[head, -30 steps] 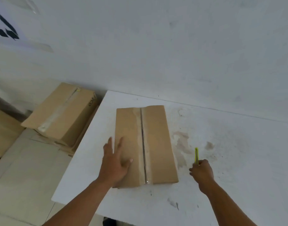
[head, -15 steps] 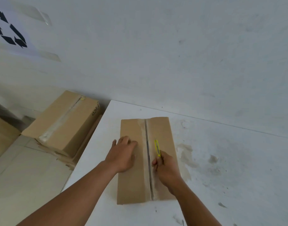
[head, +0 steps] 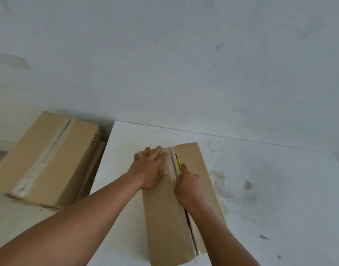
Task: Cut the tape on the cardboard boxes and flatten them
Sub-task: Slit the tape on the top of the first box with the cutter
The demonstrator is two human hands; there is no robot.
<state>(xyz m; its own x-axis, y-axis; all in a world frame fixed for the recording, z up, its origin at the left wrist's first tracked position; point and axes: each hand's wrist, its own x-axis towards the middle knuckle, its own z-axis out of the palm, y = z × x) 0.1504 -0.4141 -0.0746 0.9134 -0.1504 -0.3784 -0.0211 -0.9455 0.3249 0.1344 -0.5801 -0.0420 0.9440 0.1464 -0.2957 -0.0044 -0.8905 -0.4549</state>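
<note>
Cardboard first: the cardboard box [head: 164, 217] I am working on lies on the white surface [head: 270, 189] in the lower middle of the frame, long side running away from me, tape [head: 171, 156] down its centre seam. A second ago my right hand [head: 189, 187] was off the box, parked on the surface to the right with the yellow cutter [head: 178, 164] pointing up. Now it rests on the right flap, fingers curled round the cutter, the tip laid against the seam towards the far end. My left hand [head: 149, 169] has shifted too, from the near part of the left flap up to the far end, where it lies flat with straight fingers, pressing the flap down just beside the blade. As I judge it, the set-up is over and the cut on this box is starting, likely a pull along the seam towards me. A dark line shows along the near stretch of the seam, but I cannot tell whether the tape there is already slit. Nothing is flattened yet. Brown stains [head: 219, 181] mark the surface right of the box. At the left of the frame a second box [head: 49, 156] sits on the floor [head: 21, 214], a pale tape strip along its top, waiting its turn.
</note>
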